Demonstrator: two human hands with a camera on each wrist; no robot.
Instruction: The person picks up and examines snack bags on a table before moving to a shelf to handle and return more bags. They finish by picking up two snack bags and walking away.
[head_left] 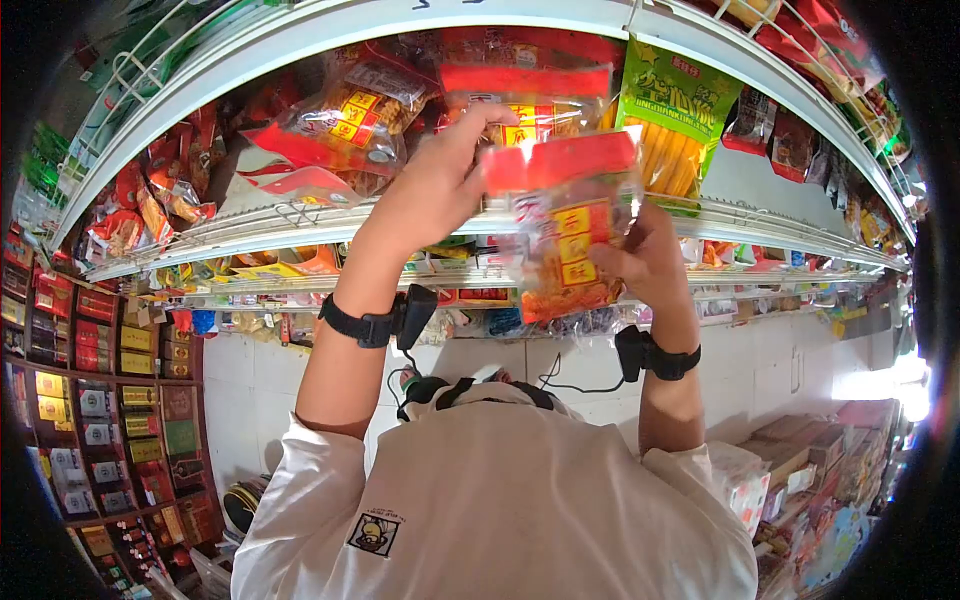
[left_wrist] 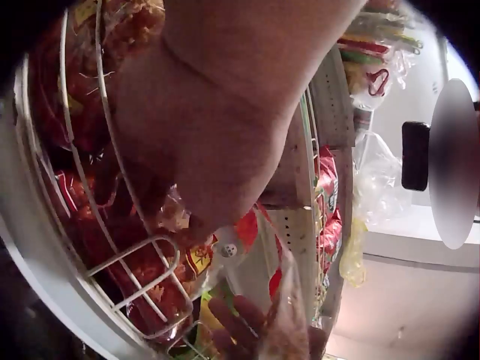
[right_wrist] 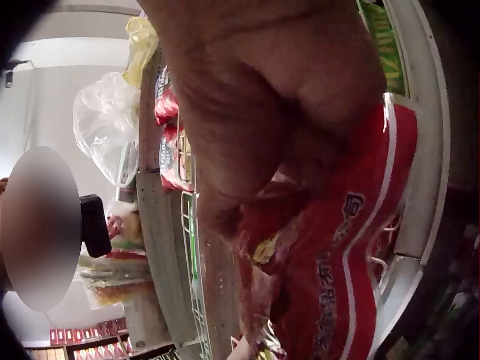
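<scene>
My right hand (head_left: 655,255) grips a clear snack bag with a red top band and yellow label (head_left: 580,225), its thumb across the front. In the right wrist view the bag's red band (right_wrist: 337,247) hangs below the right hand (right_wrist: 292,112). My left hand (head_left: 440,180) reaches over the shelf's front rail, its index finger extended against a similar red-topped bag (head_left: 570,100) on the shelf. The left thumb is close to the held bag's top edge. In the left wrist view, the left hand's (left_wrist: 202,142) fingertips are partly hidden by the wire guard (left_wrist: 142,277) and packets.
More red snack bags (head_left: 350,120) lie left on the shelf, and a green bag of yellow sticks (head_left: 675,120) stands at right. A white shelf rail (head_left: 300,235) runs in front. Boxed goods fill a cabinet (head_left: 110,375) at left; cartons (head_left: 800,450) lie at lower right.
</scene>
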